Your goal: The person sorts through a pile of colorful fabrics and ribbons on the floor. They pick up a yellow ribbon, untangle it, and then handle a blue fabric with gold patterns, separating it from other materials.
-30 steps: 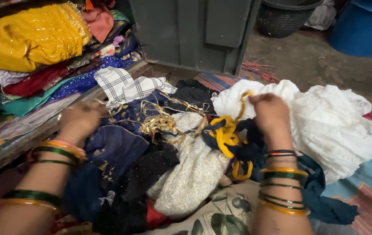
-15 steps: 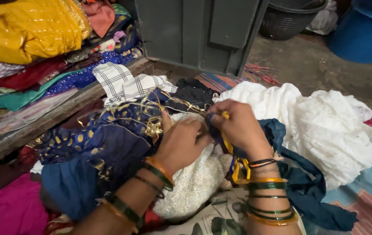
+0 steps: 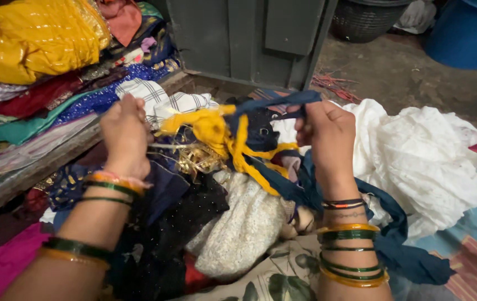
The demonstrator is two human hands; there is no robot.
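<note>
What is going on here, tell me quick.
A person sits over a heap of clothes and pulls at a tangle of cloth. The left hand holds one end of a yellow strip, raised above the pile. The right hand has its grip on a dark blue strip wound in with the yellow one. Below lie a cream garment and a white cloth. Folded clothes are stacked on a ledge to the left.

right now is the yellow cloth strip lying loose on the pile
No, the yellow cloth strip is stretched in the air between the left hand and the right hand.
</note>
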